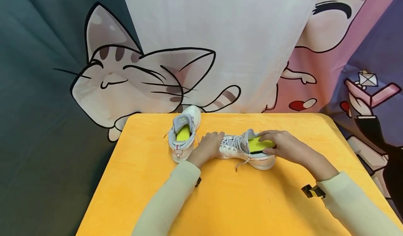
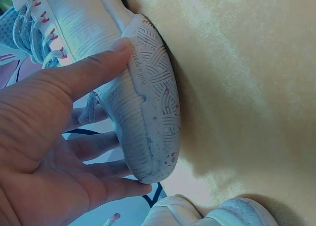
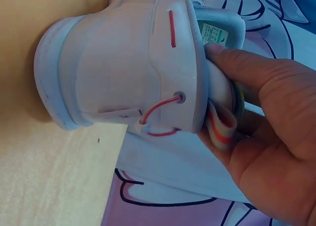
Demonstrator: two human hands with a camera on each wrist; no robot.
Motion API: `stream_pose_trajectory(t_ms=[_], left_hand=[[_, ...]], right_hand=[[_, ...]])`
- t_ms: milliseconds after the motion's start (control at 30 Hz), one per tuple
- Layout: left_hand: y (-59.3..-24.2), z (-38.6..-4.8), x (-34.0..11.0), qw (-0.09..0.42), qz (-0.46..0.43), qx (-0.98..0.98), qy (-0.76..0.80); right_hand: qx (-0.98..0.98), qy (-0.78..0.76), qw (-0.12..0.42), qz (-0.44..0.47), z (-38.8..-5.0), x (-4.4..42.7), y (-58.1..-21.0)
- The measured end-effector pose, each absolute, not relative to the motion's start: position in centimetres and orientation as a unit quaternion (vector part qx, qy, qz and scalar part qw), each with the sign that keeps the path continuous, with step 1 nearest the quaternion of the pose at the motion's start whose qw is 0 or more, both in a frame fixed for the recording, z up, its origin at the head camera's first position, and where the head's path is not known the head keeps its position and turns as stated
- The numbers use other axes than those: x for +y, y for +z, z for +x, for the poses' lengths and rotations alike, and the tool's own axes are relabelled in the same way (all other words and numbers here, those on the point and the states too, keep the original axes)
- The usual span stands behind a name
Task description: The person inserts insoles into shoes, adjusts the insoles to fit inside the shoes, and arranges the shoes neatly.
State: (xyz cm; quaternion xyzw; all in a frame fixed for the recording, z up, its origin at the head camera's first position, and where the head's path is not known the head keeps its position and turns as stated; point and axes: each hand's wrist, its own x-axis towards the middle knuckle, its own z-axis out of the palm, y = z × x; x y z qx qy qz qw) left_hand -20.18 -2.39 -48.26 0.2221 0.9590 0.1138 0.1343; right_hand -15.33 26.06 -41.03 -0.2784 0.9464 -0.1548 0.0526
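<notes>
A white lace-up sneaker lies on the yellow table, toe to the left and heel to the right. Its toe is gripped by my left hand; in the left wrist view the thumb presses the patterned sole edge and the fingers wrap the far side. A yellow-green insole sticks up out of the shoe's opening. My right hand pinches its heel end between thumb and fingers. In the right wrist view the fingers are at the collar by the heel loop, and most of the insole is hidden.
A second white sneaker stands left of my left hand, toe to the back, with a yellow-green insole inside. The yellow table ends at a printed cartoon cloth behind.
</notes>
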Motion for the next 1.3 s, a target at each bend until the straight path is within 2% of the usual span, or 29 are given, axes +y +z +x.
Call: stream_pose_trajectory(t_ms=[200, 467, 1000, 1300], left_hand=[[-48.3, -20.2, -2.3, 0.138, 0.221, 0.958, 0.12], [-48.3, -20.1, -2.4, 0.136, 0.212, 0.96, 0.121], [-47.9, -19.8, -2.2, 0.128, 0.213, 0.961, 0.12], [-47.7, -19.7, -1.9, 0.14, 0.205, 0.962, 0.116]], right_hand=[[0.952, -0.167, 0.028, -0.254, -15.0, 26.9, -40.0], [0.948, -0.134, 0.006, -0.288, -15.2, 27.5, -38.4], [0.935, -0.123, 0.03, -0.331, -16.2, 26.7, -38.9], [0.93, -0.123, 0.061, -0.341, -17.0, 25.5, -39.9]])
